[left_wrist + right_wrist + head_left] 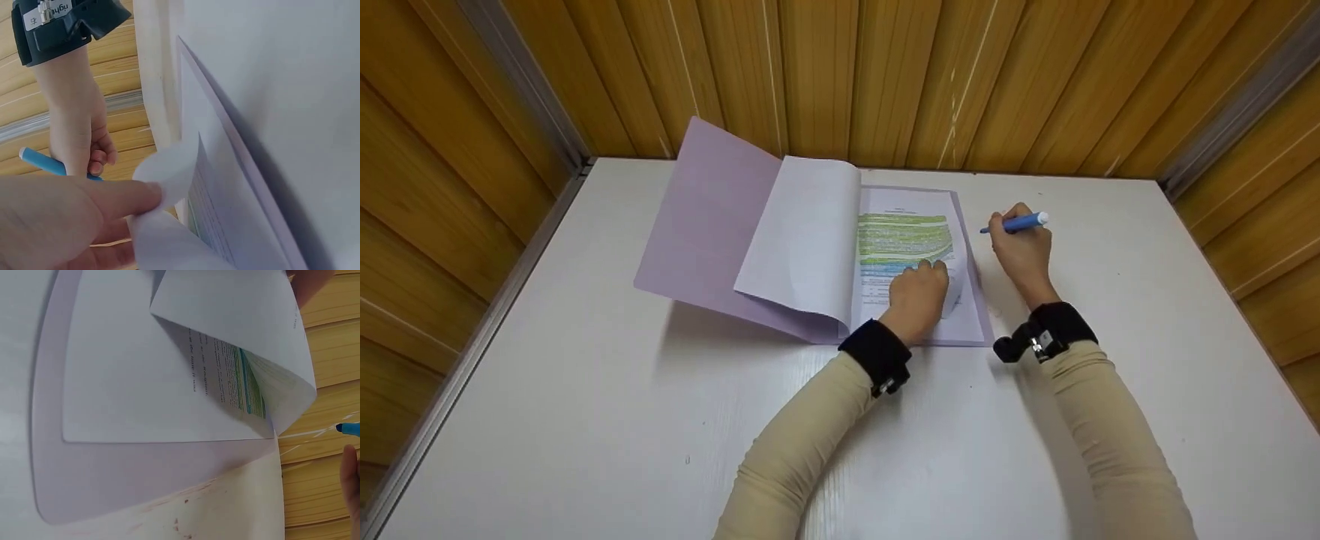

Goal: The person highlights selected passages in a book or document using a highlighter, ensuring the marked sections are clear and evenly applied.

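On the white table (585, 420), a lilac folder (697, 217) lies open near the back wall, cover flipped left, a sheaf of white pages (802, 240) curled over beside it. Exposed page (907, 240) on the right half carries printed text, banded with green and some blue highlighter.

Left hand (919, 296) sits on the lower part of that page; thumb and fingers pinch its corner and lift it into a curl, per left wrist view (169, 174). Grip: pinching the page corner.

Right hand (1020, 247) is off the folder, just past its right edge, resting on the table. Grip: fingers curled round a blue marker (1020, 223), which lies roughly level, white end pointing right, dark tip toward the page. Tip is not touching paper.

Right wrist view shows the lifted sheet (236, 332) bowed above the highlighted lines, folder edge underneath.
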